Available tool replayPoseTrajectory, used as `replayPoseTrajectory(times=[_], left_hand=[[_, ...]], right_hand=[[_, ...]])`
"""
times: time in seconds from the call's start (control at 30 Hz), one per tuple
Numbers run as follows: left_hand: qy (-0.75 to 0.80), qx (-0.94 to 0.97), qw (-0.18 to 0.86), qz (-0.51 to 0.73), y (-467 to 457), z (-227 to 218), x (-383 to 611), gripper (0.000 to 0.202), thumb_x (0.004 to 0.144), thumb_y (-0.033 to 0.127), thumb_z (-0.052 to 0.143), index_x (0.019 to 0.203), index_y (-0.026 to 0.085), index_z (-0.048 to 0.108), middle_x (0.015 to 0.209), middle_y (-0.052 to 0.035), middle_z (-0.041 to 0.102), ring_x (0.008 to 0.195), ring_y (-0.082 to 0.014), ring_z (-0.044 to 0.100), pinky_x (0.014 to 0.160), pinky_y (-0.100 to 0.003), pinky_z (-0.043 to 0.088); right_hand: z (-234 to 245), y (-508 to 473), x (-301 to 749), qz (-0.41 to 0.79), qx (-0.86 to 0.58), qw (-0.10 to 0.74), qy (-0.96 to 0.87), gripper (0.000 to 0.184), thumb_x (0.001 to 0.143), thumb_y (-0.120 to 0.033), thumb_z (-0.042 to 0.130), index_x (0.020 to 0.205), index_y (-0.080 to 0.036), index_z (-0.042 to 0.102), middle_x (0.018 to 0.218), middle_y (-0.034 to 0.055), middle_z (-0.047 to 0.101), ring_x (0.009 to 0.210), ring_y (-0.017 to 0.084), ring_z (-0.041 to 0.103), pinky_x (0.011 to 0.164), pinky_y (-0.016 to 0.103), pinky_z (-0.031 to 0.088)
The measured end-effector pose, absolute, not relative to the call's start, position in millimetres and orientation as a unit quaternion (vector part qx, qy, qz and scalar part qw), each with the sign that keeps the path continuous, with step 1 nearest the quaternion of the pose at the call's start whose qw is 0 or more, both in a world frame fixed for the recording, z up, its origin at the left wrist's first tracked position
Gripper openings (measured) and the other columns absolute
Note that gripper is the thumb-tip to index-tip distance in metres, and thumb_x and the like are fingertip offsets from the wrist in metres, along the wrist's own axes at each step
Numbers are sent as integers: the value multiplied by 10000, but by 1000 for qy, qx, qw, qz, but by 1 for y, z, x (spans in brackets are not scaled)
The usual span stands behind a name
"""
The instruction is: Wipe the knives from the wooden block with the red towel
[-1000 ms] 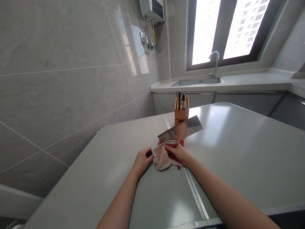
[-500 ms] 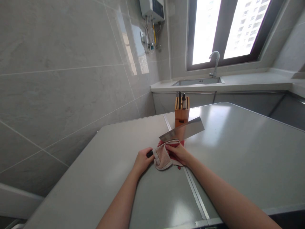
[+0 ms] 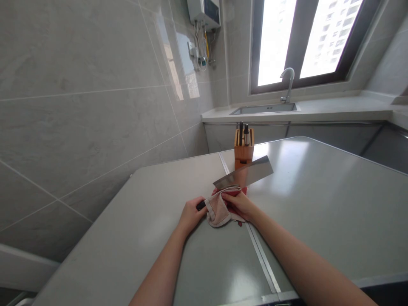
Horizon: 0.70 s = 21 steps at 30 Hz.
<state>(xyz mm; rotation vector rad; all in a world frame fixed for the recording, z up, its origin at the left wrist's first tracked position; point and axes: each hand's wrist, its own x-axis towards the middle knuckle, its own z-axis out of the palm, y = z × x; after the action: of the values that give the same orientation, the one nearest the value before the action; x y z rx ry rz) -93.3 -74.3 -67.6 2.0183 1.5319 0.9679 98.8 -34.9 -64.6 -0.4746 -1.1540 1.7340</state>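
- My left hand (image 3: 191,216) is closed tight around the black handle (image 3: 200,205) of a wide rectangular steel cleaver (image 3: 245,173), blade pointing away from me toward the far end of the table
- My right hand (image 3: 237,205) is curled shut, pinching a folded pink terry towel (image 3: 218,212) against the blade's heel, right by the handle
- A red cloth (image 3: 235,192) sits bunched under the towel, also at the blade
- All of this is over a pale grey countertop (image 3: 318,221)
- Past the blade there's a wooden knife block (image 3: 244,148) with dark-handled knives in it
- Further back: a steel sink (image 3: 263,109), a curved chrome faucet (image 3: 288,85), and a bright window (image 3: 274,42)
- White water heater (image 3: 204,12) up on the grey tiled wall (image 3: 79,106)
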Motion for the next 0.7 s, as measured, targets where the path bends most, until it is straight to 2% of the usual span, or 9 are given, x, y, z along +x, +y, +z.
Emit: replayPoseTrajectory(times=[0.5, 0.7], left_hand=[[555, 730, 200, 345, -72, -72, -95, 151, 737, 263, 519, 662, 139, 560, 599, 29, 506, 581, -103, 431, 549, -196, 322], [552, 733, 201, 343, -73, -72, -96, 155, 751, 263, 514, 709, 138, 596, 630, 17, 544, 594, -109, 450, 568, -199, 339]], right_hand=[[-67, -34, 98, 703, -194, 483, -484, 269, 680, -284, 691, 928, -182, 671, 927, 60, 683, 876, 209, 613, 869, 380, 431], [-67, -33, 98, 689, -204, 494, -490, 283, 673, -303, 697, 927, -181, 668, 939, 68, 677, 892, 217, 604, 885, 399, 424]])
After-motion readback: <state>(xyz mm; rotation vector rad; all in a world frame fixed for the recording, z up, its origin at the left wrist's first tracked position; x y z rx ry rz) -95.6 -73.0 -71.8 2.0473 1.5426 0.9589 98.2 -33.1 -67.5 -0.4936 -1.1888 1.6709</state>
